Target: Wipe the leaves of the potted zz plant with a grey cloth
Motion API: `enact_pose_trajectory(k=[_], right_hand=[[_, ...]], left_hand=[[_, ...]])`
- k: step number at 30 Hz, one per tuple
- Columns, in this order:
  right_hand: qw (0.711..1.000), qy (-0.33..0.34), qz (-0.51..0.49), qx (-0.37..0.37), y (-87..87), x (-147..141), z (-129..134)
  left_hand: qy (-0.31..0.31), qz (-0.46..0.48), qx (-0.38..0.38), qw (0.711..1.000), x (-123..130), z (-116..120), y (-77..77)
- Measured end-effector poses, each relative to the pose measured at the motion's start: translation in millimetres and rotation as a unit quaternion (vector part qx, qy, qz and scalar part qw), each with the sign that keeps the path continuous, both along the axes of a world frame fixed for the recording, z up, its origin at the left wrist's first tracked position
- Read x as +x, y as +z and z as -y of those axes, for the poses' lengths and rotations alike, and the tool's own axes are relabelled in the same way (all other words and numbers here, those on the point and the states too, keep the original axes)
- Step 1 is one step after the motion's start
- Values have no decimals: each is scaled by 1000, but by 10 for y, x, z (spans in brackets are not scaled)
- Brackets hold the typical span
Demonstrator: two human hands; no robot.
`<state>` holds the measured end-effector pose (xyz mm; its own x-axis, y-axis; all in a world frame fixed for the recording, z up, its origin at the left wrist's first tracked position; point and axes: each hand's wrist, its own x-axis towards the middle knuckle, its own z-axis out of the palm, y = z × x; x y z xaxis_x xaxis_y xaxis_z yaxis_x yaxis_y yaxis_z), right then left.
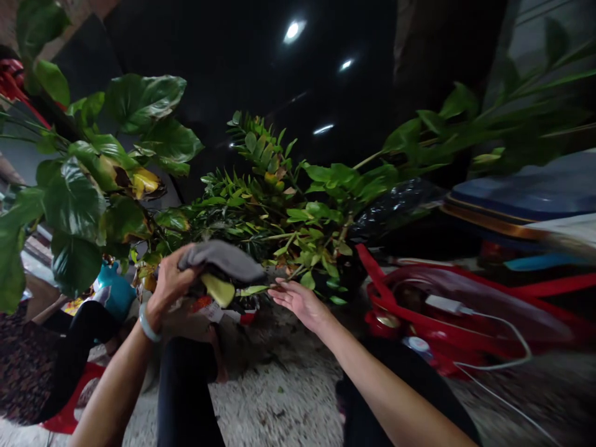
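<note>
My left hand, with a pale bracelet at the wrist, is closed on a grey cloth that hangs out to the right over a yellow-green leaf. My right hand pinches the thin tip of a green leaf or stem between thumb and fingers. Behind both hands grow leafy green plants. How the yellow-green leaf joins the stem is blurred.
Large-leaved plant at left, some leaves yellowed. Right of my right hand lies a red bag with a white charger and cable. Another person's dark-clothed leg shows at left, near a red stool.
</note>
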<state>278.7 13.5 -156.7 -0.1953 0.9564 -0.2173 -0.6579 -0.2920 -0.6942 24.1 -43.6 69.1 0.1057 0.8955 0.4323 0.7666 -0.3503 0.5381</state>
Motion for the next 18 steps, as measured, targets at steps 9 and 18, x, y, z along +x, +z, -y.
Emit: enact_pose_trajectory(k=[9,18], right_hand=[[999,10,33,-22,49,-33,23],[974,54,216,-40,267,188,212]], left_hand=[[9,-262,-100,960,663,-464,-378],[-4,28,-184,982,-201,380,-731]])
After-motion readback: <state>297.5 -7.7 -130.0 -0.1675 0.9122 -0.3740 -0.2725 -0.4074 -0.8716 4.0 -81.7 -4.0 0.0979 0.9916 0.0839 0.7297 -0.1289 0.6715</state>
